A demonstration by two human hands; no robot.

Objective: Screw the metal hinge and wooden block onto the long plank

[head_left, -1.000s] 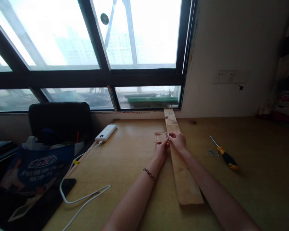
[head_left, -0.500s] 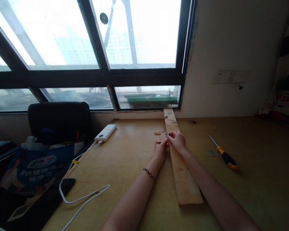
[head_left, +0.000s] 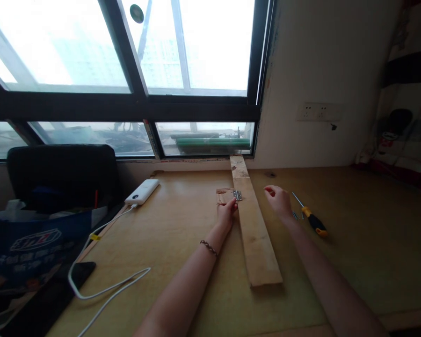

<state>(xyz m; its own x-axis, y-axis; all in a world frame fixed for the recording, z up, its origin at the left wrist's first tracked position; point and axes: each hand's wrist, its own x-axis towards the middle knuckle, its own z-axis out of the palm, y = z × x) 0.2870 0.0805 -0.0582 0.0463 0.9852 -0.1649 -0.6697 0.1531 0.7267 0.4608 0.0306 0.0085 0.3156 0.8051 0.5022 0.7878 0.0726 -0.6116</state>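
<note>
A long wooden board (head_left: pixel 257 234) lies lengthwise on the table, with a small wood piece (head_left: pixel 222 193) against its left side. Across the joint between them sits a metal hinge (head_left: pixel 237 195). My left hand (head_left: pixel 226 214) is closed at the hinge's near edge, fingertips pressed on it; the fingers partly cover the small piece. Right of the board, my right hand (head_left: pixel 279 201) hovers with its fingers curled in a pinch. Whether it holds anything is too small to tell. Close beyond it are several screws (head_left: pixel 295 215) and a yellow-and-black screwdriver (head_left: pixel 314 221).
A white power bank (head_left: pixel 142 192) with a white cable (head_left: pixel 108 294) lies at the table's left edge. Left of the table stand a black chair (head_left: pixel 61 171) and a blue bag (head_left: pixel 38 248). The window (head_left: pixel 196 47) and wall are behind the board.
My right hand has let go at the hinge and moved right, towards the screws. My left hand stays at the hinge, which now shows more fully. The view has shifted to the right.
</note>
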